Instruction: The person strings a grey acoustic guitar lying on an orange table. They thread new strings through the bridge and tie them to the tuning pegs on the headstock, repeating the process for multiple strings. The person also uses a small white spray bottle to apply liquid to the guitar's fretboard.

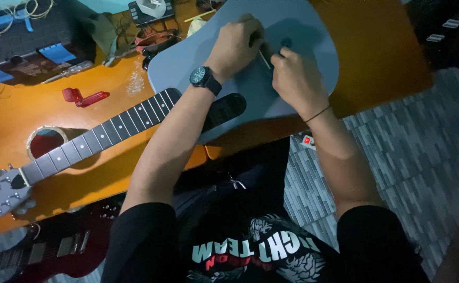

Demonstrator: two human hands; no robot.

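Fingers (pixel 250 32) of the left hand (pixel 236 44) are curled shut around a thin pale tool (pixel 264 58), its tip slanting down onto the pale blue guitar body (pixel 303 31). Just beside it, the right hand (pixel 295 78) pinches at a small dark knob (pixel 286 42) on that body. That guitar lies flat on the orange desk (pixel 376 52), its dark neck (pixel 98 136) reaching left, near a red winder (pixel 85 97).

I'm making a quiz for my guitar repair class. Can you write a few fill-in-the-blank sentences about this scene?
1. Both hands work on the body of a pale ____ guitar.
2. The left hand wears a ____ on its wrist.
3. The guitar lies on an ____ table.
4. A small ____ plastic tool lies beside the neck.

Missing words: blue; watch; orange; red
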